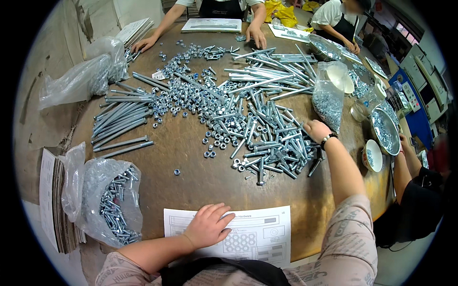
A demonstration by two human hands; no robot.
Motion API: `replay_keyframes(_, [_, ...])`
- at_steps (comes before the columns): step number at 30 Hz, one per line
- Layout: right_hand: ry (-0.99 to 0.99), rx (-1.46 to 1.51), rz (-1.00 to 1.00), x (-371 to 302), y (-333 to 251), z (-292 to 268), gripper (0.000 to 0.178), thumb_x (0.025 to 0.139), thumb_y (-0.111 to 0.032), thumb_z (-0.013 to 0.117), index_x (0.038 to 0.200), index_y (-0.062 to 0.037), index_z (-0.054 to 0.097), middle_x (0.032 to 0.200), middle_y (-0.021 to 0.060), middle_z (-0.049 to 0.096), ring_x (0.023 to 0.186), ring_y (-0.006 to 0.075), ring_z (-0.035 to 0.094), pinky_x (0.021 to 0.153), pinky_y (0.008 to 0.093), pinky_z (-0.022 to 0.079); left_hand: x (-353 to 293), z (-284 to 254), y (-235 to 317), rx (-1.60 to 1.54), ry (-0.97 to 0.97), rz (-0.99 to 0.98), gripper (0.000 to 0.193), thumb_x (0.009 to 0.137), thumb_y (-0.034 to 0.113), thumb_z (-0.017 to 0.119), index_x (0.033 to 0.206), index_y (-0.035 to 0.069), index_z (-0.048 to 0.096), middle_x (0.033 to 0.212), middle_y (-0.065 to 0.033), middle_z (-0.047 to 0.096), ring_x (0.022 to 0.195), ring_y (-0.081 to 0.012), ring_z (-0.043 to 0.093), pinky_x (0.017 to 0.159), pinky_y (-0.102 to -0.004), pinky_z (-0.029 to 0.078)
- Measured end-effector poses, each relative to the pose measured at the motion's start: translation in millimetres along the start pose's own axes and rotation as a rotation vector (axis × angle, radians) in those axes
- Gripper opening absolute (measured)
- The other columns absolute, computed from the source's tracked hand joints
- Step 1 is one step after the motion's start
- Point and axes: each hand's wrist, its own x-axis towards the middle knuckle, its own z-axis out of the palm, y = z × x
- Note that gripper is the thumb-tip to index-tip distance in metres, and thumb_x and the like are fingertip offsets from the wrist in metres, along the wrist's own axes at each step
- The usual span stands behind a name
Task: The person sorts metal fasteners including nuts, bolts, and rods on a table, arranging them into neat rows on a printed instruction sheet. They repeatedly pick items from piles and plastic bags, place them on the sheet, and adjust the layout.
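Note:
My left hand (208,226) lies flat on a printed sheet (274,248) with hardware drawings, its fingers stretched out and holding nothing. At the right edge of a heap of silver bolts (281,138), my right hand (318,130) is closed with its fingers curled down among them. Whatever is between those fingertips is hidden. A loose bolt (315,167) lies just below this hand, nearer me. Left of the bolts spreads a pile of silver lock nuts (183,95), some with blue inserts. Long bolts (119,121) lie stacked at the left, and more long bolts (272,71) lie behind the heap.
A plastic bag of bolts (114,205) stands near left beside stacked cardboard (59,205). At right are a clear bag of small hardware (328,102), a bowl (372,156) and a metal basin (384,131). Co-workers' hands (256,35) work across the table and at the right.

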Motion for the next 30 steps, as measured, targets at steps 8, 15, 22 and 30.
replay_keyframes(8, [0.204,0.004,-0.188,54,-84,-52,0.029,0.082,-0.027,0.053,0.103,-0.0081,0.062,0.107,0.0157,0.057,0.101,0.0309,0.054,0.088,0.0393,0.043,-2,0,-3,0.004,-0.009,-0.003,0.039,0.076,0.028,0.061,0.109,0.009,0.055,0.116,-0.0094,0.051,0.112,-0.0256,0.046,0.094,-0.0404,0.035])
replay_keyframes(15, [0.137,-0.091,0.053,115,-124,-24,0.057,0.079,-0.052,0.053,0.115,-0.0082,0.054,0.119,0.0154,0.052,0.111,0.0288,0.049,0.095,0.0395,0.038,-3,3,-8,-0.069,0.019,0.007,0.041,0.073,0.028,0.064,0.109,0.009,0.057,0.115,-0.0104,0.053,0.110,-0.0265,0.048,0.091,-0.0395,0.038])
replay_keyframes(22, [0.147,0.174,0.015,124,-140,-18,0.067,0.075,-0.062,0.051,0.110,-0.0065,0.059,0.113,0.0199,0.054,0.107,0.0329,0.051,0.093,0.0393,0.040,-4,5,-10,-0.055,0.031,0.011,0.041,0.073,0.028,0.063,0.108,0.009,0.058,0.115,-0.0104,0.053,0.109,-0.0262,0.049,0.091,-0.0389,0.038])
replay_keyframes(30, [-0.070,0.006,0.118,119,-156,-17,0.041,0.081,-0.037,0.047,0.119,-0.0209,0.056,0.127,0.0107,0.046,0.115,0.0291,0.048,0.095,0.0407,0.040,-5,6,-6,-0.032,0.048,0.020,0.041,0.072,0.027,0.064,0.109,0.009,0.057,0.115,-0.0095,0.053,0.109,-0.0261,0.048,0.091,-0.0392,0.038])
